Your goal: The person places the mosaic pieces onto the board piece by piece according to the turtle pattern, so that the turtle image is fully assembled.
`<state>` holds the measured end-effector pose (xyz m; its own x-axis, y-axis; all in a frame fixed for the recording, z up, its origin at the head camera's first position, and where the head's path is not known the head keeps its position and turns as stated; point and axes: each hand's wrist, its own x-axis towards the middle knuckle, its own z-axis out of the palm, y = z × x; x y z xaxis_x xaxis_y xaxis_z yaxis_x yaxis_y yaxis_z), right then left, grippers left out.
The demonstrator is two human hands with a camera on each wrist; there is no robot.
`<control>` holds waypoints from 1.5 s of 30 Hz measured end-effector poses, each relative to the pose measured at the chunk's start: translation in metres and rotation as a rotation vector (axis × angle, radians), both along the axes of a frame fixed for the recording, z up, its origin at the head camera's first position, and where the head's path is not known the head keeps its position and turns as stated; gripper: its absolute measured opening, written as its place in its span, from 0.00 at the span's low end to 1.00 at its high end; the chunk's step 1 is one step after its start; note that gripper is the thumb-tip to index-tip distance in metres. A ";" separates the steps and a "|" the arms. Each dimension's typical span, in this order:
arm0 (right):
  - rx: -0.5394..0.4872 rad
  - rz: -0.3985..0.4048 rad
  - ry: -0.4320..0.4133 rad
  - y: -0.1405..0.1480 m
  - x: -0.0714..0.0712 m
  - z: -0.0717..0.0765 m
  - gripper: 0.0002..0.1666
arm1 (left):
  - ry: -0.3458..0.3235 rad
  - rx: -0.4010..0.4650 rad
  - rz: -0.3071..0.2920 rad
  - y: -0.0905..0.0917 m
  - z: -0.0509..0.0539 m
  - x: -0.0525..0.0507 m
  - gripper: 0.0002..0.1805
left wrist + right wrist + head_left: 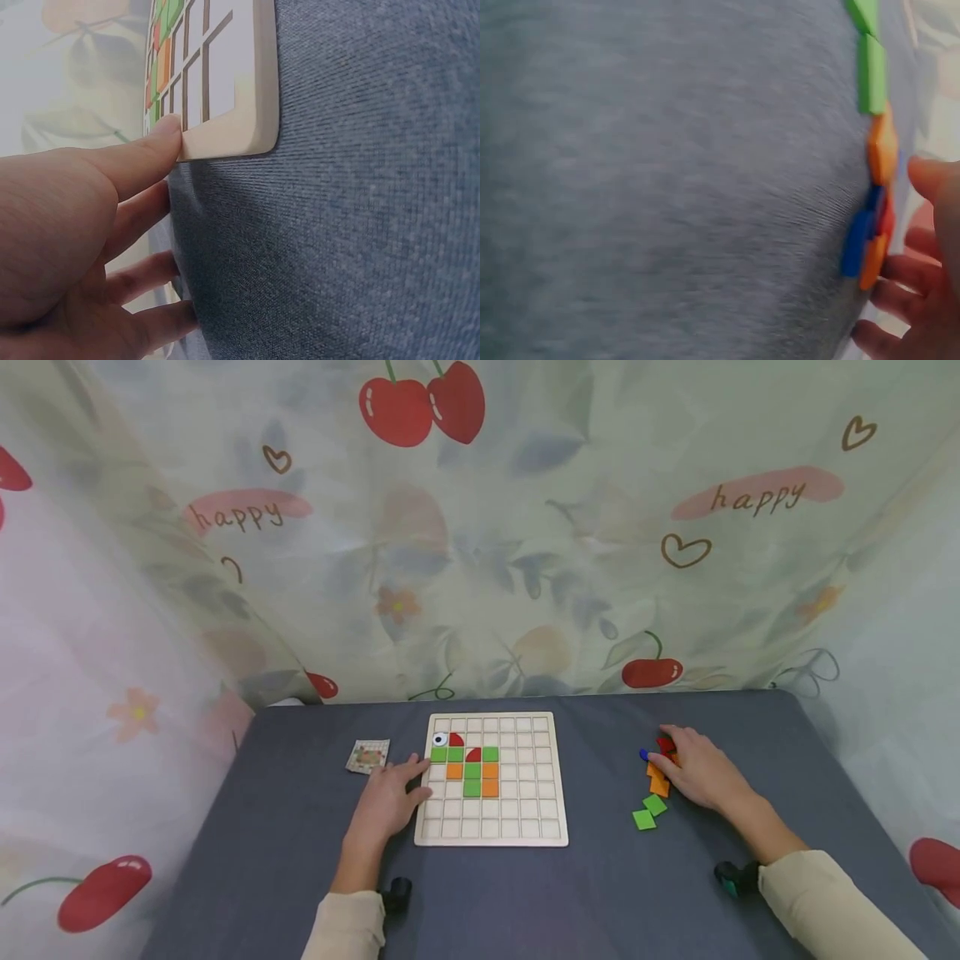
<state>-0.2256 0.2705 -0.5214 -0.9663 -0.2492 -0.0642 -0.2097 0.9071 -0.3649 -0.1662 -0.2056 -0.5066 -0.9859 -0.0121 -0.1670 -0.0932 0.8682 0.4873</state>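
A pale wooden grid board (525, 818) lies on the table, its upper left part filled with green, orange and red tiles and a round eye piece (440, 739). My left hand (385, 802) is at the board's left edge, and in the left wrist view the thumb (154, 150) touches the rim while the other fingers are spread loosely. To the right, my right hand (705, 768) hovers at a loose pile of red pieces (665, 744), orange tiles (658, 783) and a blue piece (643, 754). Its fingers are extended in the right wrist view; no piece is visibly gripped.
A small printed card (368, 756) lies left of the board, near the left hand's fingertips. Two loose green tiles (644, 819) sit nearer me than the orange ones. A dark grey cloth (480, 902) covers the table; a patterned curtain (510, 568) hangs behind it.
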 end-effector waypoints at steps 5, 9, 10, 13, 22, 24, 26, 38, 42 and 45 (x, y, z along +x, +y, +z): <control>-0.046 -0.016 -0.027 0.004 -0.007 0.003 0.34 | -0.006 -0.005 0.002 0.000 0.002 -0.002 0.31; -0.051 -0.011 0.030 0.004 -0.008 -0.001 0.27 | -0.013 -0.013 0.006 -0.001 0.001 -0.002 0.31; -0.052 -0.011 0.048 0.003 -0.008 -0.002 0.25 | -0.012 -0.015 0.007 -0.001 0.001 -0.002 0.31; -0.051 -0.024 0.083 0.002 -0.007 -0.005 0.22 | -0.011 -0.009 0.010 -0.002 0.000 -0.001 0.31; -0.092 -0.059 0.068 0.004 -0.005 -0.006 0.24 | 0.006 0.012 -0.008 -0.002 -0.001 0.001 0.31; -0.098 -0.050 0.080 0.006 -0.005 -0.006 0.22 | 0.007 0.012 -0.006 -0.001 -0.001 0.000 0.31; -0.094 -0.039 0.103 0.007 -0.005 -0.006 0.21 | 0.008 0.010 -0.005 -0.001 -0.001 -0.001 0.31; -0.106 -0.079 0.125 0.009 -0.008 -0.009 0.14 | 0.020 -0.001 -0.013 0.000 0.000 -0.001 0.30; -0.145 -0.072 0.126 0.008 -0.009 0.000 0.08 | 0.026 -0.007 -0.013 0.000 0.000 -0.001 0.30; -0.156 -0.045 0.153 0.002 -0.008 0.008 0.04 | 0.027 -0.006 -0.012 0.000 0.000 -0.001 0.30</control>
